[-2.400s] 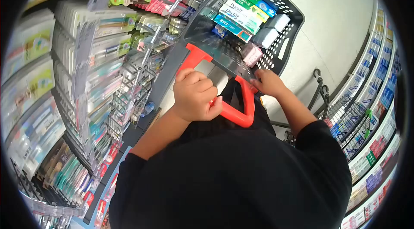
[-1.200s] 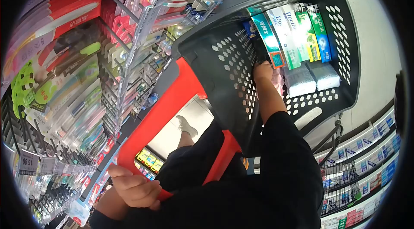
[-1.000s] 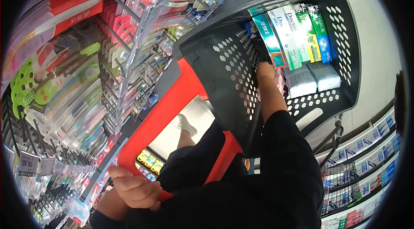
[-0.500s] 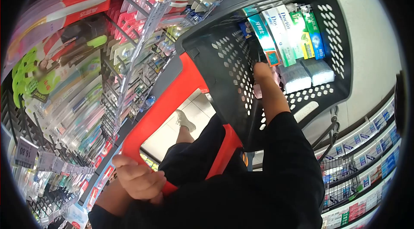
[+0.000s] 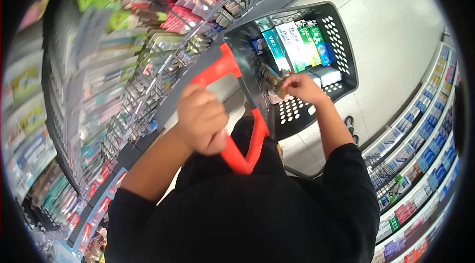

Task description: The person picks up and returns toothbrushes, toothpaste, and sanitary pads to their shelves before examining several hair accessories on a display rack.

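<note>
My left hand (image 5: 202, 120) is wrapped round the red handle (image 5: 237, 161) of a black shopping basket cart (image 5: 349, 50). My right hand (image 5: 303, 88) hovers over the near part of the basket, its fingers bent with a gap between them, and I make out nothing held. Just below its fingertips lie a pinkish pack (image 5: 273, 97) and a dark, narrow item (image 5: 269, 76), both partly hidden. Toothpaste boxes stand side by side farther in: a teal one (image 5: 273, 47), white ones (image 5: 292, 45) and green ones (image 5: 315, 40). A clear-wrapped pack (image 5: 327, 76) sits beside my right hand.
Hanging racks of toothbrushes (image 5: 106, 75) and other packaged goods rise close on the left. Curved-looking shelves of boxes (image 5: 420, 164) line the right side. Pale floor tiles (image 5: 383, 30) stretch ahead between them. A wire basket (image 5: 383, 176) hangs at the right-hand shelves.
My right hand has drawn up from deep inside the basket. My left hand still grips the handle. The cart sits farther ahead in view, and the racks have shifted.
</note>
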A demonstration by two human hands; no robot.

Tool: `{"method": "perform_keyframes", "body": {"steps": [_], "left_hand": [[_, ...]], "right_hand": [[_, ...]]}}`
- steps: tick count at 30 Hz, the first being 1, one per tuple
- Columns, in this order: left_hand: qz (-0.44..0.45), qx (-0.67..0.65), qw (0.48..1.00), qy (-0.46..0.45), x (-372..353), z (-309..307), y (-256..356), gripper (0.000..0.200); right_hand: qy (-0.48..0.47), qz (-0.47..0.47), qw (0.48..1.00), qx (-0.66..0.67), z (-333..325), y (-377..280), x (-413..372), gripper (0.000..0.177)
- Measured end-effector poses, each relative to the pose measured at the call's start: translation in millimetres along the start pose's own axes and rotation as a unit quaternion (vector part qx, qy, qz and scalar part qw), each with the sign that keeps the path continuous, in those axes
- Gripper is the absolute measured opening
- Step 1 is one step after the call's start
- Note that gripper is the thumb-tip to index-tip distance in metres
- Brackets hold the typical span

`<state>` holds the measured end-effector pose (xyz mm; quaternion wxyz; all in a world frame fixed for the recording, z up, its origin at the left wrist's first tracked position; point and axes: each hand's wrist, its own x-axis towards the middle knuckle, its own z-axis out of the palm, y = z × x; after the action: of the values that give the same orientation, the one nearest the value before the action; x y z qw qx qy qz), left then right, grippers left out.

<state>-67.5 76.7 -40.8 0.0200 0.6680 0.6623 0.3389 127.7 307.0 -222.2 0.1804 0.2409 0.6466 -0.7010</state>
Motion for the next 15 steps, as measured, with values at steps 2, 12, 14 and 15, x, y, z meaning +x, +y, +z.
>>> {"method": "perform_keyframes", "body": {"steps": [2,12,14,15], "left_hand": [[-0.011,-0.023,1.000,0.007,-0.2,-2.2,2.7,0.013],[-0.099,-0.144,0.984,0.033,-37.1,-65.4,41.4,0.070],[-0.060,-0.162,0.981,0.084,-49.0,-103.0,54.3,0.076],[-0.041,-0.167,0.979,0.109,-53.8,-125.3,60.7,0.079]], "right_hand": [[-0.016,-0.013,0.999,0.040,-2.8,-56.3,-42.9,0.004],[-0.072,-0.301,0.950,-0.032,73.0,-271.6,-192.0,0.008],[-0.104,-0.342,0.932,-0.054,101.3,-300.0,-196.8,0.008],[-0.124,-0.361,0.922,-0.061,115.7,-314.1,-195.6,0.008]]}}
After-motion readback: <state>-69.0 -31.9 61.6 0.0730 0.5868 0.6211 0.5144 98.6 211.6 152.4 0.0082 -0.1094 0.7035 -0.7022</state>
